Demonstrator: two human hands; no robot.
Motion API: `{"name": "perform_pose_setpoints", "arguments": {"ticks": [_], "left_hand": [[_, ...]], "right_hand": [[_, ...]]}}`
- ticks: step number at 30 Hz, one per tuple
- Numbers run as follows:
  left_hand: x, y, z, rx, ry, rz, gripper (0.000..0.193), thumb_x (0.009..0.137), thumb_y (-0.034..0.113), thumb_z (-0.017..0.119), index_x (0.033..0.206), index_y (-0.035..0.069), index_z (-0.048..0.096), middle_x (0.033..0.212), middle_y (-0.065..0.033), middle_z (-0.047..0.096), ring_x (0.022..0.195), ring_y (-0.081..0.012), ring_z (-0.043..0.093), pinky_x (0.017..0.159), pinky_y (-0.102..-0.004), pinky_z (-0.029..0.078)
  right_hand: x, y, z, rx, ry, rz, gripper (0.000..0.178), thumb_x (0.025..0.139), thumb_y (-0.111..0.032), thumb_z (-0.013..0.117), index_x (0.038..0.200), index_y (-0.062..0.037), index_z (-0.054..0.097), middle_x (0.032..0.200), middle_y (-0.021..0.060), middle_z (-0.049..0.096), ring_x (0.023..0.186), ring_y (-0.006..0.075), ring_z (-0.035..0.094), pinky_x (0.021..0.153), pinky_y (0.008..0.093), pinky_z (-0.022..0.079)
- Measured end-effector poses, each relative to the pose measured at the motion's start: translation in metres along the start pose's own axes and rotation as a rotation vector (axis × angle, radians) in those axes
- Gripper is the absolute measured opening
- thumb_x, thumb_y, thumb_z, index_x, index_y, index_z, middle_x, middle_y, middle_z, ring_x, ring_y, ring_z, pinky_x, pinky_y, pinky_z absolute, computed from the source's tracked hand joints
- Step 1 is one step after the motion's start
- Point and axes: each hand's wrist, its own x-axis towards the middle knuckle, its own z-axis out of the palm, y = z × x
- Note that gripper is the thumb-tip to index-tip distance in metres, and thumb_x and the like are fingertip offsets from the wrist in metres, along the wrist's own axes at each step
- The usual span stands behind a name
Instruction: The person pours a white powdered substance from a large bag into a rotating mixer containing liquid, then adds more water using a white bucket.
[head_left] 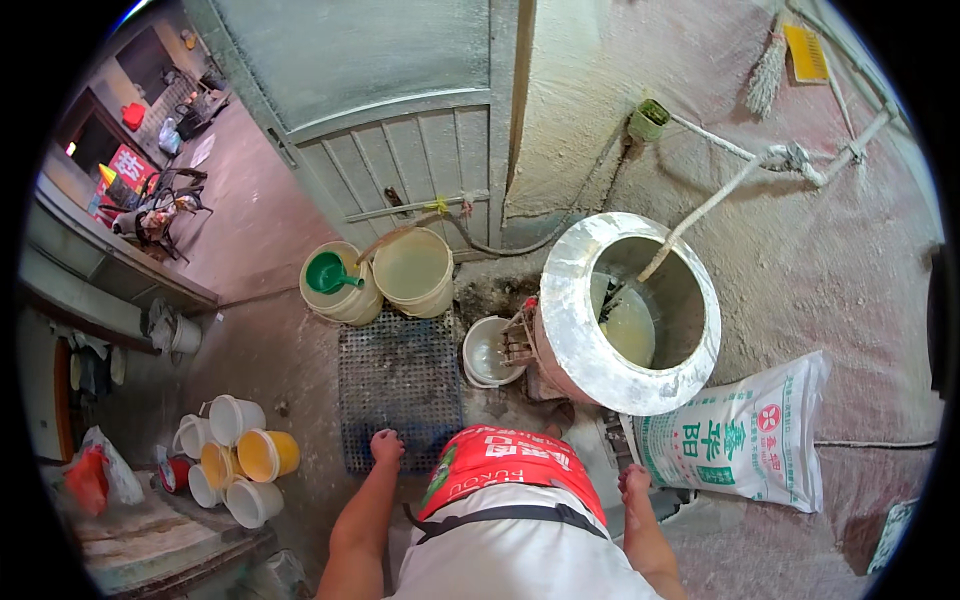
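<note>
My left hand (pixel 387 446) hangs above the dark perforated mat (pixel 400 365), its fingers curled in and nothing showing in them. On the other side, my right hand (pixel 635 481), also with fingers curled, is by the left edge of a large white printed sack (pixel 735 440). Whether it touches the sack I cannot tell. Between my hands is a red apron (pixel 510 465) tied over white clothing. Ahead stands a big metal drum (pixel 562 315) with a wide round opening and cloudy liquid inside. A white bucket (pixel 490 350) sits against its left side.
Two pale buckets stand by the door (pixel 400 150), the left one holding a green dipper (pixel 328 274). A pipe (pixel 705 210) runs from the right wall into the drum. Several white and yellow buckets (pixel 268 455) cluster at left. The doorway opens onto an outer floor (pixel 250 190).
</note>
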Motion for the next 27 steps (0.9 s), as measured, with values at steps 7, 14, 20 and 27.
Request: {"name": "perform_pose_setpoints", "arguments": {"ticks": [7,14,20,27], "left_hand": [[-0.007,-0.003,-0.01,-0.023,0.011,-0.045,0.025,0.08,0.009,0.053,0.104,0.002,0.049,0.076,-0.0073,0.054,0.053,-0.0145,0.052,0.041,-0.0259,0.042],[0.043,-0.052,0.001,0.141,-0.029,0.038,0.021,0.081,0.012,0.051,0.1,0.004,0.054,0.078,-0.0065,0.055,0.06,-0.0164,0.055,0.046,-0.0291,0.045],[0.111,-0.111,-0.021,0.379,-0.081,0.302,0.022,0.081,0.014,0.051,0.102,0.007,0.051,0.083,-0.0061,0.053,0.064,-0.0175,0.055,0.049,-0.029,0.046],[0.133,-0.119,-0.023,0.299,-0.148,0.382,0.023,0.08,0.015,0.05,0.101,0.006,0.051,0.082,-0.0062,0.053,0.062,-0.0168,0.054,0.047,-0.028,0.045]], "right_hand": [[0.009,-0.007,0.011,-0.024,-0.05,-0.028,0.007,0.08,-0.008,0.045,0.087,-0.0096,0.048,0.064,0.0039,0.049,0.043,0.0131,0.047,0.032,0.0238,0.033],[0.006,-0.015,0.002,0.003,-0.042,-0.066,0.007,0.081,-0.01,0.045,0.088,-0.0091,0.048,0.062,0.004,0.048,0.042,0.0131,0.046,0.032,0.0241,0.033],[0.006,-0.007,0.008,0.018,0.012,-0.071,0.01,0.076,-0.005,0.044,0.081,-0.0091,0.05,0.056,0.0046,0.049,0.038,0.0145,0.044,0.03,0.0252,0.032],[0.005,0.001,-0.001,0.022,0.004,-0.09,0.013,0.071,-0.002,0.042,0.076,-0.0088,0.053,0.052,0.0035,0.048,0.036,0.0141,0.043,0.029,0.025,0.032]]}}
